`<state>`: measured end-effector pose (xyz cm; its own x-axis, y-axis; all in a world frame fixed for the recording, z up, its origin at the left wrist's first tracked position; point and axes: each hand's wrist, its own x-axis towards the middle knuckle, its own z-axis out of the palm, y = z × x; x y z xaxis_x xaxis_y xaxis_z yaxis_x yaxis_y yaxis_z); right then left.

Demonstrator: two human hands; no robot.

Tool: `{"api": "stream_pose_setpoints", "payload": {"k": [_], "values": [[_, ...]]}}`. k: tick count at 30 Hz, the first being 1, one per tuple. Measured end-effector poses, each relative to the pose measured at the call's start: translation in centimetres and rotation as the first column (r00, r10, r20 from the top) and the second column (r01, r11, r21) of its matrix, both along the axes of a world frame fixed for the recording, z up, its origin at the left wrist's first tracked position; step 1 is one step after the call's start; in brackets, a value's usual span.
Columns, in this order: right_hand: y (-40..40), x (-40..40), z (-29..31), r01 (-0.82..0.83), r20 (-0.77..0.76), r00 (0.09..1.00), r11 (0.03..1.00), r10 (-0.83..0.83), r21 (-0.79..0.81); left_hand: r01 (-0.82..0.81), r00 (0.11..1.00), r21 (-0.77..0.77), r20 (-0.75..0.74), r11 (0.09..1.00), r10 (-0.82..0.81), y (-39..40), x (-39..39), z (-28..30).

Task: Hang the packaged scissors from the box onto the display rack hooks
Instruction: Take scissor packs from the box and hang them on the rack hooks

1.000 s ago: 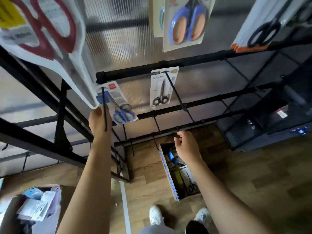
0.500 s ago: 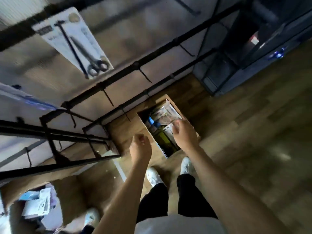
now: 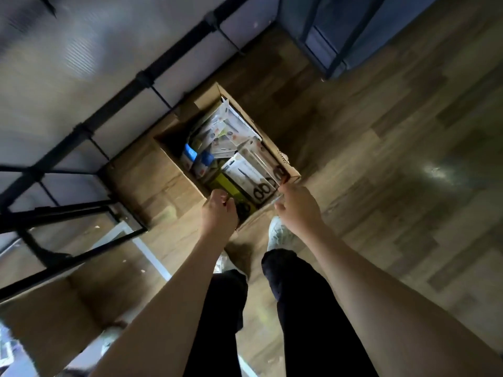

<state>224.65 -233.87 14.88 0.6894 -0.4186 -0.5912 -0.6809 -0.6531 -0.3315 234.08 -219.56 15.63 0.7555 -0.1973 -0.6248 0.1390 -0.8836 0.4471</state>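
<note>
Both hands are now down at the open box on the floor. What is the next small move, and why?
Probably lift the black-handled scissors pack out of the box. The right hand already pinches its near edge, the pack lies on top of the others, and the left hand holds nothing.

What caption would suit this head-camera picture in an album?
Standing over an open cardboard box of packaged scissors, the right hand pinches a black-handled scissors pack while the left hand hovers beside.

The box (image 3: pixel 174 159) stands open on top, packed with packaged scissors (image 3: pixel 246 170). Just behind it the rack's black bars (image 3: pixel 141 80) cross overhead; bare floor (image 3: pixel 381 159) lies right of it.
</note>
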Motion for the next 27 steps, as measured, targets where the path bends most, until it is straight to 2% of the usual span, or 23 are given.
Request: {"api": "stream_pose_setpoints", "payload": {"k": [5, 11, 17, 27], "values": [[-0.7, 2.2, -9.7, -0.287, -0.060, 0.957, 0.954, 0.283, -0.080, 0.146, 0.989, 0.073, 0.005, 0.987, -0.147, 0.3, 1.3, -10.3], [-0.7, 8.0, -18.1, -0.393, 0.016, 0.914, 0.895, 0.405, -0.211, 0.237, 0.968, 0.119, 0.058, 0.964, -0.245, 0.8, 3.8, -19.9], [-0.2, 13.1, -24.5, -0.509, 0.035, 0.845, 0.823, 0.533, -0.252, 0.303, 0.951, 0.181, 0.011, 0.936, -0.310, 1.1, 6.4, -28.5], [0.7, 14.5, -29.8, -0.543, -0.072, 0.837, 0.809, 0.542, -0.226, 0.395, 0.919, 0.289, -0.125, 0.872, -0.375, 1.8, 7.8, -34.5]]}}
